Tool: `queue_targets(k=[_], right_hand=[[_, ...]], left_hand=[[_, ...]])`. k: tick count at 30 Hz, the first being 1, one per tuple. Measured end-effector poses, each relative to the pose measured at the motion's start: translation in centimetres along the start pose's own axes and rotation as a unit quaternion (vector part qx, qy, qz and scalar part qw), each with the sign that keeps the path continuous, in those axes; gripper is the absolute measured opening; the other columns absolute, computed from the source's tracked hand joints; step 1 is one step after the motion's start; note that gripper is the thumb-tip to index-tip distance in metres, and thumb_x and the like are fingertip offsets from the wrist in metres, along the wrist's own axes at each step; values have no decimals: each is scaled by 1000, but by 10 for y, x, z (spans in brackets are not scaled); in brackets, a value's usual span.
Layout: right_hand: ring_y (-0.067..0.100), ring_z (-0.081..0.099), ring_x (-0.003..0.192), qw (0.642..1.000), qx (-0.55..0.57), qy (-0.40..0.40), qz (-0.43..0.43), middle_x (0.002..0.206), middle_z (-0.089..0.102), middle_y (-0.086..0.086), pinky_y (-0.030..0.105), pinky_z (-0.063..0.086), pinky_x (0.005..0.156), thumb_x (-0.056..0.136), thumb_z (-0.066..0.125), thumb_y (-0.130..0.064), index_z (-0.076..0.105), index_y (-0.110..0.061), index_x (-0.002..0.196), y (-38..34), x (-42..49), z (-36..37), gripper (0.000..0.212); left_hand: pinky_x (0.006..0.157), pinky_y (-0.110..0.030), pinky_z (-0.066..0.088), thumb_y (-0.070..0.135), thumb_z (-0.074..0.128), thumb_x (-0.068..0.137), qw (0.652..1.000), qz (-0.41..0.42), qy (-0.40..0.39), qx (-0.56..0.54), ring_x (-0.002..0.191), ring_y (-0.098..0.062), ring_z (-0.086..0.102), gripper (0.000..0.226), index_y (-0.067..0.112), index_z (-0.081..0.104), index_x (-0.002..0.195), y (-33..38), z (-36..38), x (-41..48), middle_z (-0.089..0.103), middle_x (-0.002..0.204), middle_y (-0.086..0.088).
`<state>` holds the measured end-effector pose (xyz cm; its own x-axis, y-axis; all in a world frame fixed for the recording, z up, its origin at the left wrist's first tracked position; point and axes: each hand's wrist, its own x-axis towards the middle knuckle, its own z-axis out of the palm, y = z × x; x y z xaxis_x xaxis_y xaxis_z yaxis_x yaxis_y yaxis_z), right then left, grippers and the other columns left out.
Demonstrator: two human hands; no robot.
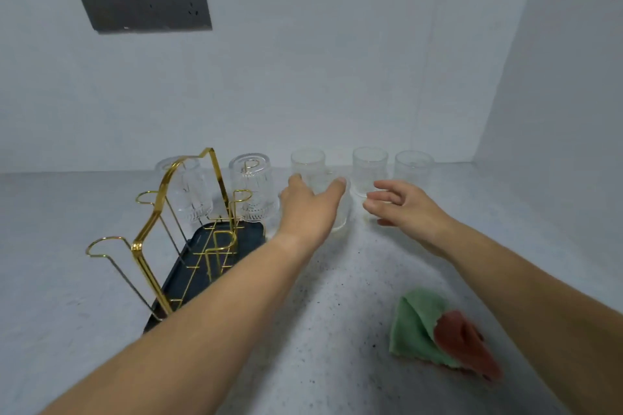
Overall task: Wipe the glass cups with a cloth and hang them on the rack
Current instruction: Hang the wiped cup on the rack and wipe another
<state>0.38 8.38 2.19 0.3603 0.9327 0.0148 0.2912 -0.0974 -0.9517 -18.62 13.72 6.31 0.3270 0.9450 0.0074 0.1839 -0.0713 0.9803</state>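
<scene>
Two glass cups already hang mouth-down on the gold rack point(188, 212) at 10 o'clock; four more stand upright on the table point(303, 330), long axes vertical, mouths up. The left hand point(310, 209) is spread wide around the nearest cup point(337, 209), contact uncertain. The right hand point(404, 209) is open and empty at 1 o'clock, near the back-row cups point(370, 168). The cloth point(435, 330) lies unused at 5 o'clock. Risk, as judged: the closely grouped cups could be knocked together, or smooth glass could slip from bare fingers.
</scene>
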Motion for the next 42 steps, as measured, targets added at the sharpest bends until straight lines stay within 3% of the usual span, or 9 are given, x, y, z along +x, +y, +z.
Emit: queue_targets(k=[4, 8, 12, 16, 21, 27, 31, 36, 42], right_hand=[[13, 62, 126, 999, 22, -30, 3, 151, 54, 5, 37, 55, 103, 87, 79, -30, 40, -12, 154, 11, 21, 11, 79], [9, 66, 117, 999, 7, -35, 4, 147, 57, 0, 35, 57, 100, 81, 86, -28, 43, -16, 153, 20, 40, 23, 84], [6, 75, 98, 999, -4, -38, -25, 122, 74, -2, 25, 61, 87, 80, 86, -11, 60, -19, 136, 22, 52, 34, 62], [12, 76, 98, 998, -30, -30, -53, 112, 78, -1, 34, 59, 94, 82, 84, -12, 67, -25, 124, 23, 56, 38, 47], [-3, 73, 78, 998, -7, -4, -65, 99, 79, -8, 12, 54, 71, 86, 81, -16, 66, -21, 128, 7, 33, 29, 45], [17, 77, 96, 999, 27, -3, -47, 102, 79, 2, 38, 60, 91, 72, 80, -49, 72, -34, 116, -17, -23, 20, 47], [15, 76, 93, 998, 39, -11, -45, 99, 77, 9, 35, 60, 89, 83, 77, -41, 73, -36, 110, -27, -62, 26, 29], [19, 71, 87, 999, -31, -15, -36, 93, 73, 7, 42, 60, 85, 90, 69, -49, 72, -44, 108, -32, -94, 37, 19], [-3, 64, 88, 962, -262, 78, -12, 96, 70, -17, 17, 49, 79, 87, 73, -48, 70, -38, 99, -4, -132, 10, 16]], left_hand=[[101, -27, 33, 42, 55, 108, 994, -40, -37, -91, 115, -5, 49, 53, 27, 31, 153, -39, 9, 13, 53, 129, 14], [125, -41, 32, 54, 62, 101, 989, -43, -33, -141, 148, -18, 46, 74, 20, 35, 161, -62, 16, 29, 43, 165, -1], [117, -49, 47, 44, 59, 105, 991, -9, -43, -123, 124, -18, 70, 40, 18, 65, 134, -74, 15, 46, 75, 130, -1], [113, -42, 50, 52, 60, 96, 995, 29, -51, -80, 119, -10, 71, 43, 24, 68, 128, -75, 15, 49, 77, 124, 6], [101, -35, 54, 38, 66, 103, 995, 50, -50, -69, 109, -13, 69, 30, 25, 62, 130, -74, 14, 43, 72, 118, 1], [87, -33, 51, 55, 74, 86, 986, 79, -111, -93, 91, -12, 58, 37, 36, 70, 117, -63, 1, 15, 60, 96, -4], [87, -21, 56, 43, 68, 91, 966, 82, -191, -152, 101, -8, 73, 39, 17, 74, 119, -63, -12, -9, 80, 109, -3], [106, -56, 54, 36, 75, 93, 927, 27, -249, -280, 123, -43, 69, 45, 8, 73, 129, -81, -7, -21, 73, 130, -24], [84, -31, 62, 23, 86, 82, 941, 27, -213, -260, 106, -21, 78, 52, 11, 66, 129, -86, 5, -36, 80, 118, -6]])
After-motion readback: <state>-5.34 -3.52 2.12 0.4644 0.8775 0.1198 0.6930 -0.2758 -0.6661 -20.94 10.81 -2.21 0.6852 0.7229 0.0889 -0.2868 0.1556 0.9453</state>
